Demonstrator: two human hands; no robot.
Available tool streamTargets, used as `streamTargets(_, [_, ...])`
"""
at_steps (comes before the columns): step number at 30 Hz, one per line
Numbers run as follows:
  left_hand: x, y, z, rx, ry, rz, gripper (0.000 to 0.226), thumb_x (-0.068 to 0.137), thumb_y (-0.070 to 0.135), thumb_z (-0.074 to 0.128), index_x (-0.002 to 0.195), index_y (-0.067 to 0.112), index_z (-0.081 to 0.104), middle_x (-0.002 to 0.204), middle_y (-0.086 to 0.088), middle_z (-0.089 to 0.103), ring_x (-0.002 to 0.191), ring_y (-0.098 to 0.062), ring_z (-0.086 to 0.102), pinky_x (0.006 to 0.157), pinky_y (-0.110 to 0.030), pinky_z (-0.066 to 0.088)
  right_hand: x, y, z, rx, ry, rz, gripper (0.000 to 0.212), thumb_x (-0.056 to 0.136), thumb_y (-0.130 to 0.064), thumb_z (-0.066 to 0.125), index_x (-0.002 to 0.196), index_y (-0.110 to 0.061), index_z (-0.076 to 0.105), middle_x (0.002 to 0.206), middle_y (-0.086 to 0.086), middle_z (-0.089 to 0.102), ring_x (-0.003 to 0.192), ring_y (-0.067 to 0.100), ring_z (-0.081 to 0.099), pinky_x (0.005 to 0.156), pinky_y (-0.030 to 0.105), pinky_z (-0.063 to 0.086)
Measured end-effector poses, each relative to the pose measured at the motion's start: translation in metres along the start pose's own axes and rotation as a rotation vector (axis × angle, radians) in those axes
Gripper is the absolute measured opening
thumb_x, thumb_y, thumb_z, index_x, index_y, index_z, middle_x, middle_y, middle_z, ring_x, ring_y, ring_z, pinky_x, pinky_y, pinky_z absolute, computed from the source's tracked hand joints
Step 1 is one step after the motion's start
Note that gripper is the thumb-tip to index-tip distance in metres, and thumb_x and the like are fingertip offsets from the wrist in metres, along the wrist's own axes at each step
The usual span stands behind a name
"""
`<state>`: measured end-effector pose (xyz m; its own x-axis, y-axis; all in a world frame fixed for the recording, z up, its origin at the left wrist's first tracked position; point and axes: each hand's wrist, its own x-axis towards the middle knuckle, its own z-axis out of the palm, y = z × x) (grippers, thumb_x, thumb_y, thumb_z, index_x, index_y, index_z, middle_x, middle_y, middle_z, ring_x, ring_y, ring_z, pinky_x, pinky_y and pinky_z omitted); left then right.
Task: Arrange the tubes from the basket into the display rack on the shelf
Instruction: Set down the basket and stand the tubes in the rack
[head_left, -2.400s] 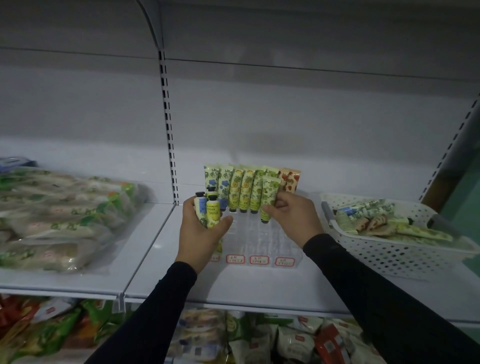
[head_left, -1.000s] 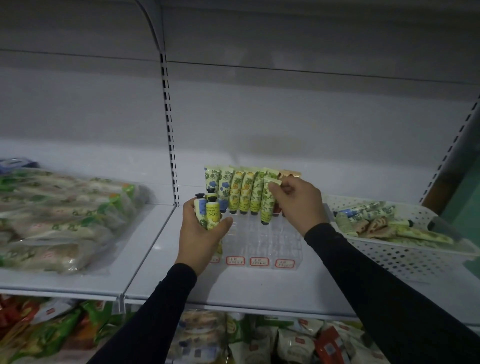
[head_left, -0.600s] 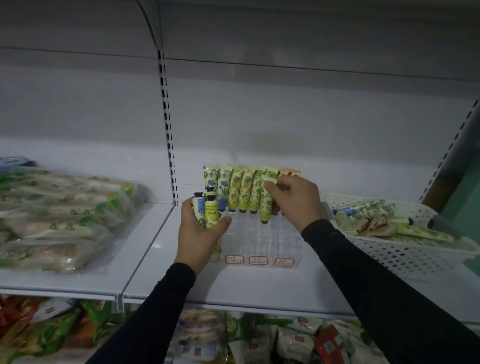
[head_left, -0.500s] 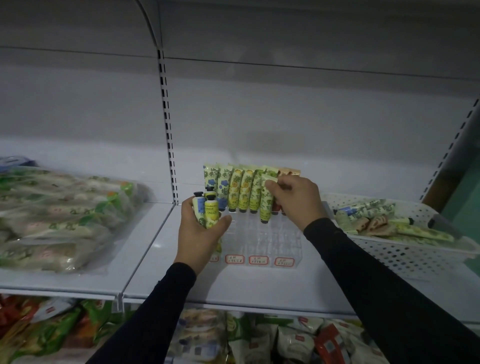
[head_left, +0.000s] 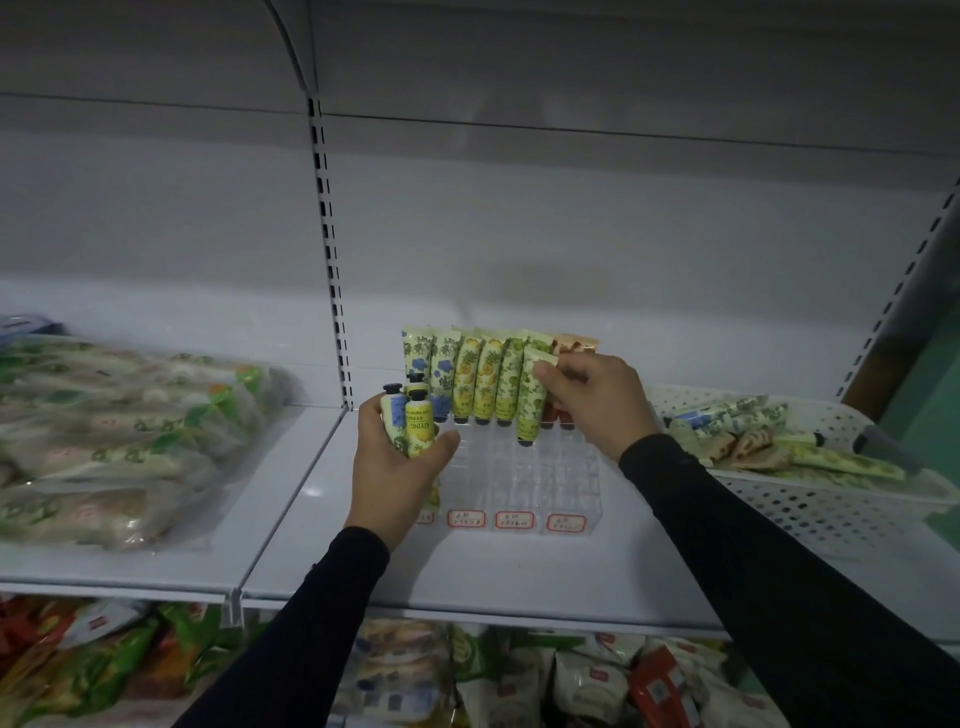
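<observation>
The right hand (head_left: 597, 400), just right of the frame's centre, has shifted a little up and back since a couple of seconds ago, and the green tube (head_left: 532, 400) it pinches at the flat crimped end now stands nearly upright, cap down, in the second row of the clear rack (head_left: 519, 478). Before, that tube leaned forward in a fuller grip; now only fingertips and thumb close on its top edge. I judge it is being seated in its slot, so this placement looks almost finished, though I cannot tell whether the cap has reached the bottom.

The left hand (head_left: 400, 467), at centre, has barely moved. Its fingers and thumb wrap a small bundle of tubes (head_left: 410, 421), caps up, held at the rack's left front corner as the next supply.

Behind, the back row (head_left: 467, 379) stands complete across the rack's far edge, floral blue, pineapple yellow, green and orange prints side by side. The tubes are soft, glossy, flattened at one end and round at the dark cap. The rack is hard transparent plastic, divided into small square cells, with red-bordered labels along its front.

At right of the frame the white perforated basket (head_left: 831, 514) on the shelf (head_left: 519, 577) holds more tubes lying loose, so a fair share of the work remains.
</observation>
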<state>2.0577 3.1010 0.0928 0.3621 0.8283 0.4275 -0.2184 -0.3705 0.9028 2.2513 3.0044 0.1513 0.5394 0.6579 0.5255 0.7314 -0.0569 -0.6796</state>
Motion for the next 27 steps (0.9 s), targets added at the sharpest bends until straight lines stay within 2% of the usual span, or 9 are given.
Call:
streamTargets(5, [0.0, 0.001, 0.001, 0.01, 0.006, 0.003, 0.052, 0.08, 0.004, 0.077, 0.112, 0.027, 0.044, 0.098, 0.002, 0.064, 0.075, 0.003, 0.063, 0.066, -0.01, 0.049, -0.004, -0.007, 0.004, -0.12, 0.059, -0.071, 0.041, 0.089, -0.039, 0.065, 0.069, -0.003, 0.065, 0.062, 0.012, 0.061, 0.059, 0.026, 0.055, 0.063, 0.035, 0.048])
streamTargets(12, [0.0, 0.0, 0.0, 0.008, 0.007, -0.002, 0.052, 0.08, 0.003, 0.077, 0.116, 0.022, 0.045, 0.1, 0.002, 0.064, 0.077, 0.002, 0.064, 0.066, -0.01, 0.049, -0.003, -0.005, 0.012, -0.226, 0.141, -0.114, 0.047, 0.09, -0.036, 0.064, 0.062, 0.001, 0.056, 0.058, 0.016, 0.058, 0.061, 0.031, 0.056, 0.061, 0.034, 0.046])
streamTargets(17, [0.0, 0.0, 0.0, 0.009, 0.006, -0.002, 0.051, 0.08, 0.003, 0.077, 0.111, 0.027, 0.044, 0.098, 0.0, 0.063, 0.073, 0.002, 0.063, 0.064, -0.011, 0.049, 0.0, -0.005, 0.004, -0.171, 0.053, -0.109, 0.046, 0.091, -0.036, 0.064, 0.062, -0.001, 0.057, 0.057, 0.014, 0.056, 0.054, 0.024, 0.049, 0.058, 0.03, 0.04])
streamTargets(21, [0.0, -0.001, 0.0, 0.017, 0.006, -0.006, 0.052, 0.08, 0.006, 0.078, 0.115, 0.025, 0.044, 0.1, -0.002, 0.064, 0.076, 0.001, 0.064, 0.067, -0.012, 0.05, 0.002, -0.002, -0.002, -0.103, -0.007, -0.068, 0.045, 0.091, -0.037, 0.064, 0.063, -0.002, 0.058, 0.059, 0.014, 0.057, 0.056, 0.026, 0.053, 0.058, 0.031, 0.047])
streamTargets(25, [0.001, -0.002, 0.0, 0.012, 0.005, -0.006, 0.052, 0.08, 0.005, 0.077, 0.112, 0.029, 0.044, 0.101, -0.002, 0.064, 0.076, 0.0, 0.064, 0.066, -0.011, 0.05, 0.003, -0.002, -0.004, -0.115, -0.039, -0.049, 0.044, 0.092, -0.038, 0.063, 0.065, -0.003, 0.061, 0.06, 0.012, 0.059, 0.054, 0.02, 0.051, 0.056, 0.028, 0.043])
streamTargets(27, [0.0, -0.002, 0.0, 0.013, 0.004, -0.002, 0.052, 0.08, 0.005, 0.077, 0.112, 0.029, 0.044, 0.101, -0.002, 0.064, 0.077, 0.0, 0.064, 0.066, -0.011, 0.05, 0.004, 0.0, -0.005, -0.108, -0.042, -0.048, 0.044, 0.091, -0.039, 0.063, 0.066, -0.002, 0.061, 0.062, 0.013, 0.06, 0.056, 0.024, 0.053, 0.057, 0.031, 0.044])
